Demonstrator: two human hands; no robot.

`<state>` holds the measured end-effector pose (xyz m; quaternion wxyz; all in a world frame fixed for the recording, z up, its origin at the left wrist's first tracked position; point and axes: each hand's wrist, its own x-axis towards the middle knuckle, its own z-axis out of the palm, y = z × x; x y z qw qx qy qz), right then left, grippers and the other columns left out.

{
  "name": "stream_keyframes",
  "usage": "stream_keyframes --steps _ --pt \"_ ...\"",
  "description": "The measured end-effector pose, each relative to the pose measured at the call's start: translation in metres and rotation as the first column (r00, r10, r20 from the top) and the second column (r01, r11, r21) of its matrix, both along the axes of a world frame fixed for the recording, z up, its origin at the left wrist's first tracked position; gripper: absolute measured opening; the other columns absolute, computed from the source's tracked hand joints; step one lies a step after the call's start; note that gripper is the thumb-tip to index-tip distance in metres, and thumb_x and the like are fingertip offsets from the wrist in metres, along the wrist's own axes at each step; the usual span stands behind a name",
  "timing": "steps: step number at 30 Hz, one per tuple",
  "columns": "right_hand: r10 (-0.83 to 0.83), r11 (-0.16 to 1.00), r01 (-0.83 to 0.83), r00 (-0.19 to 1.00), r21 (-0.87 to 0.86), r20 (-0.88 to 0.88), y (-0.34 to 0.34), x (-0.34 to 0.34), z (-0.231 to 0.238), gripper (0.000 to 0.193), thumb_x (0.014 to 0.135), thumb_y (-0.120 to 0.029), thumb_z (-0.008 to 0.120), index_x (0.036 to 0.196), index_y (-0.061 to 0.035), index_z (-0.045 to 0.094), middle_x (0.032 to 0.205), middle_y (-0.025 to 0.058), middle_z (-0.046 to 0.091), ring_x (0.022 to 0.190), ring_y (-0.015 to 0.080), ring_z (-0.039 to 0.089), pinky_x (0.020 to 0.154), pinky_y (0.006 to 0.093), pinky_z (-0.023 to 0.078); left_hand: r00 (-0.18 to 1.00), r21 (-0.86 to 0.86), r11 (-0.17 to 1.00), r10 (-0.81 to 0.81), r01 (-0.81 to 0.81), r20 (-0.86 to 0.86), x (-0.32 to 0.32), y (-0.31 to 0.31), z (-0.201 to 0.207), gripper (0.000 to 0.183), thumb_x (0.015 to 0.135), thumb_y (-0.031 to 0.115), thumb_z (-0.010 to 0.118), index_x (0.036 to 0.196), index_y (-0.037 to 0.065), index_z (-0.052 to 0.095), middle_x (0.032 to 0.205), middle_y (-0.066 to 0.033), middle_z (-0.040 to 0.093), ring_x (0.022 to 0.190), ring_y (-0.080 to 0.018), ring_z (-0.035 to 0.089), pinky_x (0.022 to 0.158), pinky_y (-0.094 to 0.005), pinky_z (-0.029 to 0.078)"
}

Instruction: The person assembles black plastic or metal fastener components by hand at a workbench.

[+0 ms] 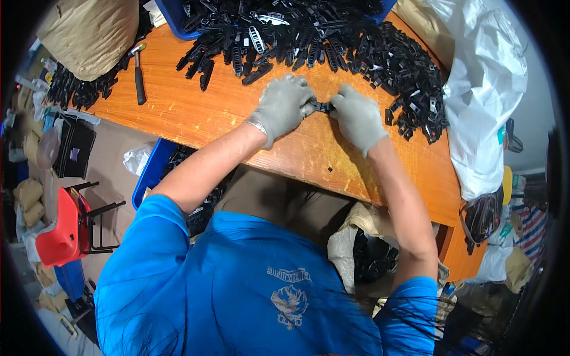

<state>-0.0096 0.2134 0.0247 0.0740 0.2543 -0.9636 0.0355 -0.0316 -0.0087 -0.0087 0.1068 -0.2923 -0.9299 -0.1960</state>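
Note:
Both my hands wear grey gloves and meet over the wooden table (pixel 202 118). Between them is a small black plastic part (pixel 322 107). The fingers of my left hand (pixel 284 105) are closed on its left end, and my right hand (pixel 359 115) pinches its right end. The glove fingers hide most of the part, so its exact kind cannot be made out. Just beyond my hands lies a heap of long, slotted black plastic pieces (pixel 255 41). A pile of smaller black plastic pieces (pixel 409 83) spreads along the right side.
A hammer (pixel 139 80) lies at the left, beside a brown paper bag (pixel 89 38). At the far edge sits a blue bin (pixel 172 18). White plastic sacking (pixel 484 89) hangs at the right. Another blue bin (pixel 148 169), an open sack (pixel 341 243) and a red chair (pixel 62 228) stand lower down.

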Motion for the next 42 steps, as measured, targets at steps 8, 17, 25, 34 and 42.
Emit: stream_keyframes --steps 8,17,25,34,42 --pt "0.008 0.986 0.014 0.991 -0.168 0.132 -0.013 0.01 -0.001 0.015 0.095 -0.025 0.078 0.1 -0.0102 0.079 0.106 0.0152 0.07 0.102 0.0376 0.073 0.087 0.0488 0.059 0.998 0.013 1.0 0.008 -0.009 0.062 0.011 -0.01 0.008 0.017 0.095 0.029 0.077 0.102 0.014 0.082 0.105 -0.0092 0.071 0.107 -0.0357 0.067 0.092 -0.0495 0.055" --pt "-0.398 0.886 0.366 0.915 -0.286 -0.059 0.062 0.055 -0.002 0.036 0.092 -0.022 0.083 0.127 -0.0149 0.075 0.119 0.0132 0.071 0.104 0.0363 0.073 0.087 0.0462 0.06 0.715 0.305 0.936 -0.09 -0.177 0.693 0.074 -0.216 0.062 0.037 0.096 0.016 0.074 0.132 0.008 0.075 0.123 -0.015 0.073 0.113 -0.0338 0.07 0.106 -0.0413 0.054" --pt "-0.398 0.901 0.384 0.917 -0.2 -0.03 0.062 0.032 -0.023 0.023 0.094 -0.016 0.08 0.117 -0.0122 0.078 0.118 0.015 0.072 0.105 0.0374 0.074 0.089 0.0464 0.06 0.801 0.12 0.803 0.593 -0.583 -0.077 -0.032 -0.206 0.003 0.079 0.095 0.053 0.076 0.162 0.016 0.053 0.163 -0.0185 0.054 0.151 -0.0418 0.047 0.127 -0.0513 0.038" --pt "-0.373 0.887 0.355 0.928 -0.295 -0.006 0.067 0.029 -0.026 0.02 0.09 -0.007 0.08 0.11 -0.0114 0.078 0.12 0.0157 0.07 0.104 0.0383 0.073 0.089 0.0457 0.06 0.764 -0.017 0.764 0.645 -0.645 -0.024 -0.076 -0.151 0.011 0.082 0.094 0.069 0.071 0.16 0.024 0.057 0.157 -0.0167 0.06 0.15 -0.036 0.051 0.125 -0.0539 0.035" --pt "-0.313 0.917 0.26 0.939 -0.303 -0.144 0.065 0.033 -0.033 0.019 0.091 -0.004 0.077 0.108 -0.0128 0.077 0.119 0.0153 0.07 0.104 0.0378 0.073 0.088 0.0463 0.06 0.818 0.049 0.818 0.574 -0.573 -0.028 -0.055 -0.089 0.004 0.083 0.093 0.068 0.073 0.161 0.022 0.057 0.161 -0.017 0.056 0.154 -0.038 0.044 0.127 -0.0553 0.03"
